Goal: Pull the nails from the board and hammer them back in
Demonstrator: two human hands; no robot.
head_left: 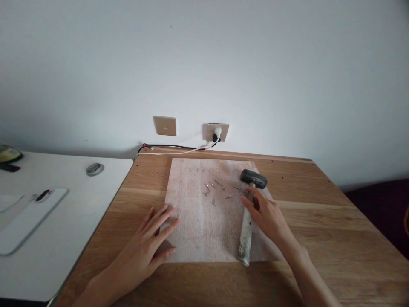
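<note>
A rubber-headed hammer (248, 215) lies on a pale wooden board (204, 221) set on the wooden tabletop (335, 230), its black head at the far end near the wall and its whitish handle running back toward the person, so the long axis goes nearly straight away from the body with a slight lean to the right at the top. The right hand (266, 215) is the nearer one: it rests over the upper part of the handle, just below the head, with its fingers (251, 204) stretched out flat across the wood and not curled around it, so nothing is gripped. The left hand (150, 245) lies well apart on the other side, palm down, fingers spread and loose, pressing on the board's near left edge and holding nothing. A scatter of small nails (215, 189) lies on the board just left of the hammer head, between the two hands and farther off. A white tabletop (79, 213) adjoins on the left, and a wall socket (217, 132) with a plugged cable sits behind
</note>
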